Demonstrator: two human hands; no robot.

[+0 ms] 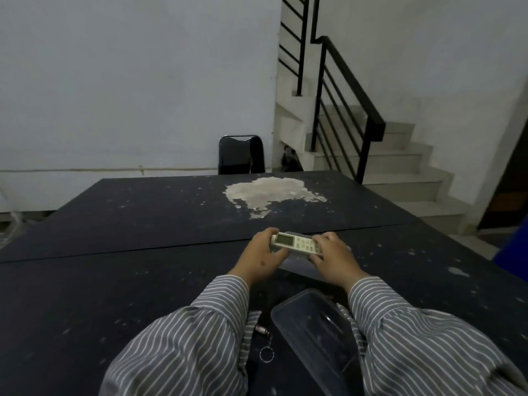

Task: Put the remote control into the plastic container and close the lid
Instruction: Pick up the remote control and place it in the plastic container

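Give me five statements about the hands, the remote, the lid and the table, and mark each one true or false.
1. Both hands hold the remote control. True: the left hand has its screen end and the right hand its button end.
2. The remote's screen faces down. False: the screen faces up.
3. A clear plastic lid lies on the table between the striped sleeves. True.
4. The lid is already closed over the remote. False: the remote is held out in the open, farther out than the lid.
5. The tabletop is spotless. False: a large pale worn patch marks its far side.
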